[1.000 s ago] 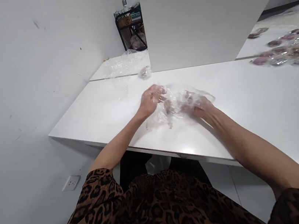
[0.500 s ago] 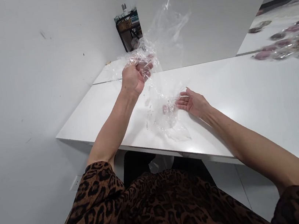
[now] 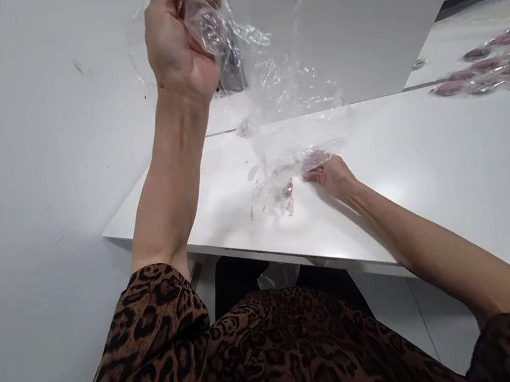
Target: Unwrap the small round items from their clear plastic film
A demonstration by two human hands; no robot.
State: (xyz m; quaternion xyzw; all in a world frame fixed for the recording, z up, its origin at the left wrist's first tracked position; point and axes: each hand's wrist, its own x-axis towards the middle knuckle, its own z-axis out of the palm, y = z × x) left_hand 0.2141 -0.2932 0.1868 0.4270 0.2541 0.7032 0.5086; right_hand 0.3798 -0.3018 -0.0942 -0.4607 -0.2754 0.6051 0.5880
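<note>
Raised high at the upper left, my left hand (image 3: 182, 49) is closed around a crumpled clear plastic bag (image 3: 289, 94). The film hangs from it down toward the tabletop, some of it draped in front of my fingers. Low over the table, my right hand (image 3: 331, 174) has its fingers drawn together at the bag's lower edge, partly seen through the film. Just left of those fingertips, a small pinkish piece (image 3: 288, 189) shows at the table surface. Whether it lies under the film or apart from it I cannot tell.
The white table (image 3: 423, 173) runs off to the right, with a wall (image 3: 41, 151) on its left and a pale upright panel (image 3: 355, 25) behind. Several plastic-wrapped pink and dark items (image 3: 494, 69) lie at the far right. A dark shelf is mostly hidden behind my left hand.
My left hand has risen up and to the left, lifting the bag and drawing its lower end off the table. My right hand stays near its place, its fingers now more curled.
</note>
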